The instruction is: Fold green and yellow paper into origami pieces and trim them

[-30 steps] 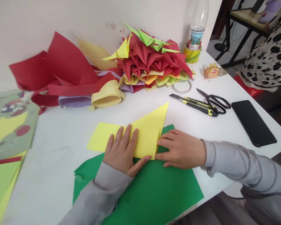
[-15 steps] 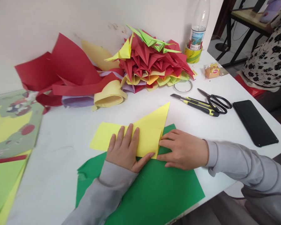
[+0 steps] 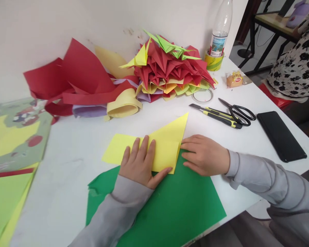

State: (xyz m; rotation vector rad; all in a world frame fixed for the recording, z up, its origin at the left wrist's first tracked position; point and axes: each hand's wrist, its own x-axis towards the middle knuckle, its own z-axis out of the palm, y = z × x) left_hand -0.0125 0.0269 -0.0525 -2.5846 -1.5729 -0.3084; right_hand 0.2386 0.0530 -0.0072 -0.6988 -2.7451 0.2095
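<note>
A folded sheet of yellow paper [image 3: 167, 147] lies over a larger green sheet [image 3: 180, 206]. One corner of the yellow paper points up and to the right, and its right side shows a layered fold. My left hand [image 3: 140, 163] rests flat on it with fingers spread, the thumb reaching along its lower edge. At the paper's right edge is my right hand [image 3: 206, 155], palm down, fingers stretched out and slightly bent. Its fingertips are at or just beside the fold; whether they touch cannot be made out.
Behind are rolled and bent coloured sheets [image 3: 90, 75] and a pile of red folded paper pieces [image 3: 170, 68]. A utility knife [image 3: 218, 116], scissors [image 3: 238, 111], a phone [image 3: 280, 135], a wrapped snack [image 3: 235, 79] and a bottle [image 3: 218, 37] stand or lie to the right.
My right hand has shifted slightly up and right along the paper's right edge. My left hand stays pressed on the yellow paper. The whole view has shifted a little.
</note>
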